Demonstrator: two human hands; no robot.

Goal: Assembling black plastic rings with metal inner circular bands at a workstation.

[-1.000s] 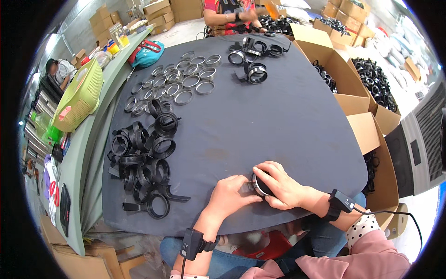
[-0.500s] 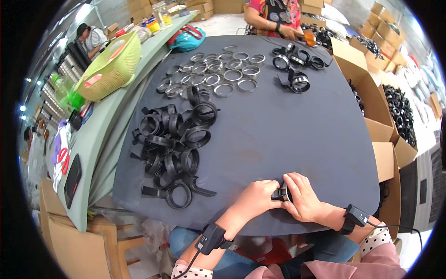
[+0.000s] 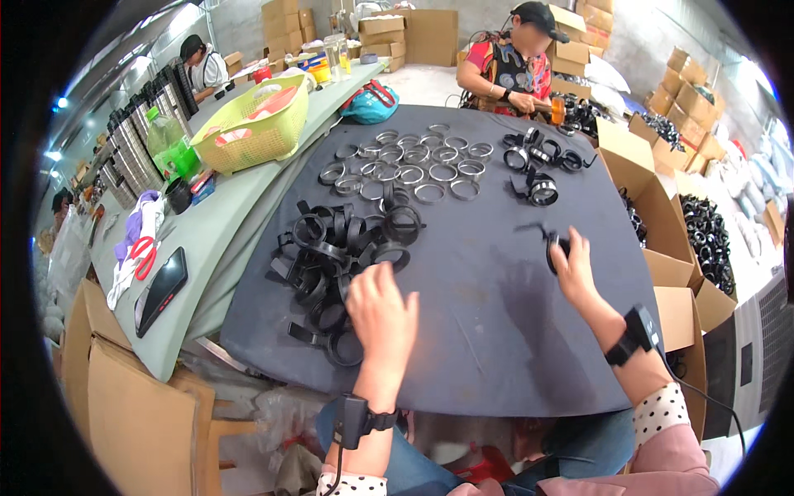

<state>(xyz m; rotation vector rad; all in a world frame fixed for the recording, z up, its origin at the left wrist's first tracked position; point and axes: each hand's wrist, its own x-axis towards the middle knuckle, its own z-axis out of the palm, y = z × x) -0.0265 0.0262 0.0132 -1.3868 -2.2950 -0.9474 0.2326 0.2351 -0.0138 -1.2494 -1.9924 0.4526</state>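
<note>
My right hand (image 3: 575, 269) is raised over the right part of the dark table, its thumb and fingers on a black ring with a protruding tab (image 3: 552, 245); part of the ring is hidden behind the fingers. My left hand (image 3: 382, 310) hangs, fingers stretched out and holding nothing, at the right side of a heap of black plastic rings with tabs (image 3: 331, 236). Beyond the heap lie several thin silver metal rings (image 3: 428, 193). At the far right of the table stand several black rings with silver inside (image 3: 543, 191).
Another person (image 3: 511, 66) works across the table, an orange-headed tool in hand. Cardboard boxes (image 3: 653, 198) of black parts line the right side. On the left, a green side table (image 3: 240, 198) carries a yellow basket (image 3: 265, 136), a phone (image 3: 161, 291) and red scissors (image 3: 144, 258).
My hands were together at the near edge around a black ring. They have parted: the right moved away rightward with the ring, the left moved to the black heap. The view has tilted up.
</note>
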